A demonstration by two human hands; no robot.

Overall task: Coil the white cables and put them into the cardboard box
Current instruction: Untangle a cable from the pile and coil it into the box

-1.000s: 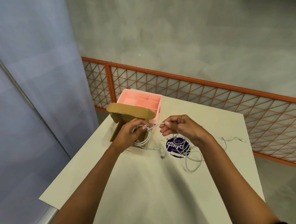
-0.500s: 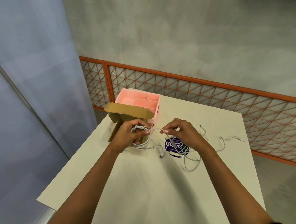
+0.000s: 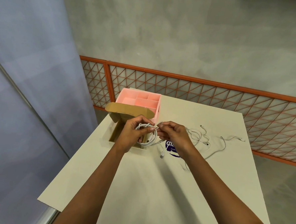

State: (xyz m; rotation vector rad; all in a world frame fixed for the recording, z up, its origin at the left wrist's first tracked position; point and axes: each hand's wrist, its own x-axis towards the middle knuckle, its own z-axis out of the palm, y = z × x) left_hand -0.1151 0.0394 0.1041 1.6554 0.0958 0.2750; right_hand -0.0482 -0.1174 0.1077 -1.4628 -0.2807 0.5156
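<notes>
The left hand (image 3: 131,136) has its grip curled round the white cable coil (image 3: 152,139). The right hand (image 3: 174,136), just beside it, pinches the coil's loose end. The cardboard box (image 3: 115,135) sits open just below the coil, nearest the left hand.

Two hands are showing, the left hand (image 3: 133,137) and the right hand (image 3: 175,137), over one desk (image 3: 156,190). One cardboard box (image 3: 115,133) and one pink divided tray (image 3: 141,101) are sitting there. One coiled white cable (image 3: 150,140) is being held; the loose white cables (image 3: 202,137) are lying too tangled to count. One round purple label (image 3: 169,145) is showing.
</notes>
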